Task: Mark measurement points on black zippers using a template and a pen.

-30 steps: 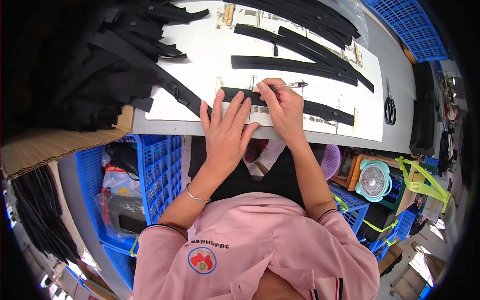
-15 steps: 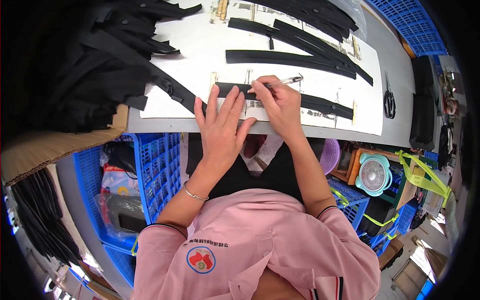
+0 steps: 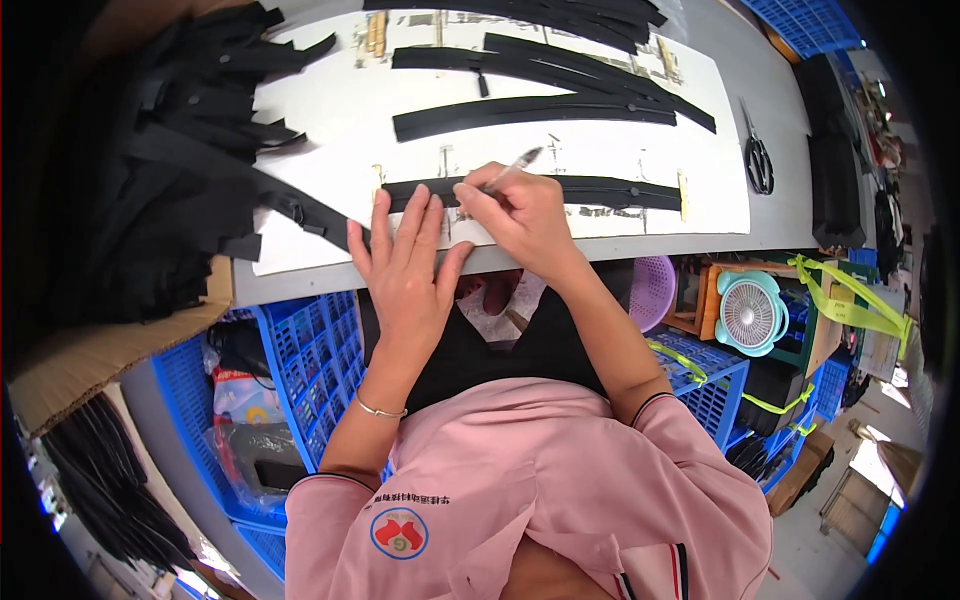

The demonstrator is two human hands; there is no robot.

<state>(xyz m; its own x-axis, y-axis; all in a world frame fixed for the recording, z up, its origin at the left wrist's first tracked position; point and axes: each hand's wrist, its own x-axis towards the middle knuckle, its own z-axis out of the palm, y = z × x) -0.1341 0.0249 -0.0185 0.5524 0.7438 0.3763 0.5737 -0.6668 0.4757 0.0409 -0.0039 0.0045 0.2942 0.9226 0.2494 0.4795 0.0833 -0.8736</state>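
A black zipper (image 3: 600,190) lies lengthwise along the near part of a white marked board (image 3: 320,120). Over its left portion my left hand (image 3: 405,265) rests flat, fingers spread and fingertips on the tape. My right hand (image 3: 520,215) grips a pen (image 3: 516,168) just right of those fingertips, low over the zipper's near edge. The pen leans with its top up to the right; its tip is hidden by my fingers. Farther back on the board lie more black zippers (image 3: 530,112), one with a dangling pull.
A large heap of black zippers (image 3: 150,190) covers the left side, over a cardboard box (image 3: 120,350). Black-handled scissors (image 3: 759,165) lie right of the board. Below the table edge stand blue crates (image 3: 310,350), a purple basket (image 3: 652,290) and a small turquoise fan (image 3: 750,312).
The whole view has shifted, so the board appears farther left. The pen in my right hand has tipped to a steeper angle. My left hand stays flat on the zipper.
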